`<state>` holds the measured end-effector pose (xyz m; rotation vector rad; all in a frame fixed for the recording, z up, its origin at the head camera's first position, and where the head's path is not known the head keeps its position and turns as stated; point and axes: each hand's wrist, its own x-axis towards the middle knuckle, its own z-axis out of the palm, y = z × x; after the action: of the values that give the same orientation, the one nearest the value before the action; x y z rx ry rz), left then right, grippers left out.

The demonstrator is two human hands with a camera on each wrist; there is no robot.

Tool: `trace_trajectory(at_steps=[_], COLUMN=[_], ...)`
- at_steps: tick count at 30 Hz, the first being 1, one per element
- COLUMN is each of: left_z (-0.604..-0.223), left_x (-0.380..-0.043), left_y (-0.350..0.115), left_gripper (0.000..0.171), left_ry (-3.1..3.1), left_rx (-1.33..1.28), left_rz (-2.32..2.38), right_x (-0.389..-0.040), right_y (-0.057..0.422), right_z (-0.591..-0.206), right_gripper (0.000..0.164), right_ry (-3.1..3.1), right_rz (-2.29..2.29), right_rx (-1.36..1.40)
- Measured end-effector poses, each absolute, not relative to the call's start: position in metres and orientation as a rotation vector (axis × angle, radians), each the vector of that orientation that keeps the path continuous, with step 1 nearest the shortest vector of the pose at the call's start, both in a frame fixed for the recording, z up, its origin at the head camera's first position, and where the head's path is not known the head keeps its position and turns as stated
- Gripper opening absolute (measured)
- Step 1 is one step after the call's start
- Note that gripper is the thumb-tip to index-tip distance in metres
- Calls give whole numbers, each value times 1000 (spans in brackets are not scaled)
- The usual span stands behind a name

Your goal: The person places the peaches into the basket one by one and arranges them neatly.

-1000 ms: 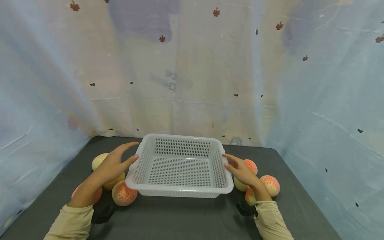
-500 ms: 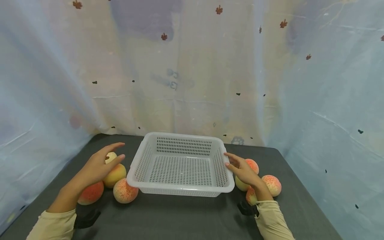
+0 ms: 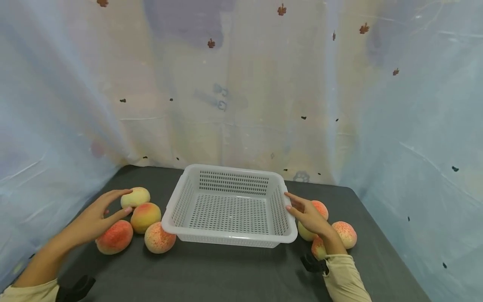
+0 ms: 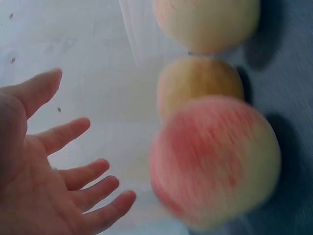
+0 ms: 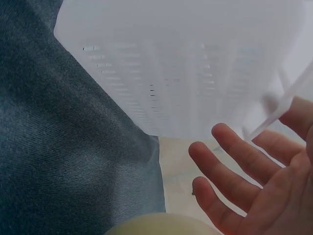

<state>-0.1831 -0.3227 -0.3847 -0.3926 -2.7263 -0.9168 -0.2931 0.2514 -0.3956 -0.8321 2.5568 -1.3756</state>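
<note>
Over the tabletop [image 3: 211, 277], your right hand [image 3: 309, 216] pinches the basket [image 3: 230, 235], probably light and stiff, rightly by its rim [image 3: 292, 224]; your left hand [image 3: 94, 216], fingers [image 4: 85, 175] spread, holds nothing.

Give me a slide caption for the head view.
Right hand at a white basket, left hand near four peach-like fruits on a dark tabletop.

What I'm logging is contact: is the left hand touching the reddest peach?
Apart. The left wrist view shows a clear gap between the left hand and reddest peach.

Smooth, glossy white plastic basket [image 3: 230, 237]
</note>
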Motion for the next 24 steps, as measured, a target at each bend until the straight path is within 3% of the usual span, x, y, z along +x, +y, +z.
trace_trajectory(at_steps=[12,24], left_z=[-420,-437], left_x=[-173,-170], left_y=[-370,-385], left_gripper=[63,63], left_ry=[-2880,-2879], left_rx=[-491,-617], left_rz=[-993,-1120], right_x=[-295,-300], right_y=[261,259], right_z=[-395,-400], right_gripper=[61,61], right_ry=[2501,2435], right_rz=[-1423,-1452], right_rx=[-868,-918])
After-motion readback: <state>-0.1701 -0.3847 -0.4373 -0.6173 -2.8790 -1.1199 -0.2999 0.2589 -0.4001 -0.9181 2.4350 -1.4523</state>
